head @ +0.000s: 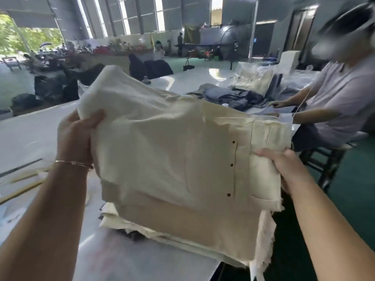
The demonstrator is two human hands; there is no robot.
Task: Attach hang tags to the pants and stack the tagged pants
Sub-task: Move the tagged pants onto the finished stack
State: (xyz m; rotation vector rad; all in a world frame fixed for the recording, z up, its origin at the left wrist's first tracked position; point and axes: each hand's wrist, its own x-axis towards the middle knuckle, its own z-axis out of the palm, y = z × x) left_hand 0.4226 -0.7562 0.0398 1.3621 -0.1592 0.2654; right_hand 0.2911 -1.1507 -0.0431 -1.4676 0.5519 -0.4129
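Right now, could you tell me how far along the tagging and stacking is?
Done: a stack of cream pants already lies on the table. In hand: the left hand and right hand hold one folded pair above it. Left: setting it down; I cannot see its tag.

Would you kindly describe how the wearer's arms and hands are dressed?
Both forearms are bare, with no sleeves or gloves in view. The left hand has a thin gold bracelet at its wrist; the right hand shows no jewellery.

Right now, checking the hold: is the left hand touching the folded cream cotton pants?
Touching. The head view shows the left hand with its thumb curled over the folded cream cotton pants' left edge.
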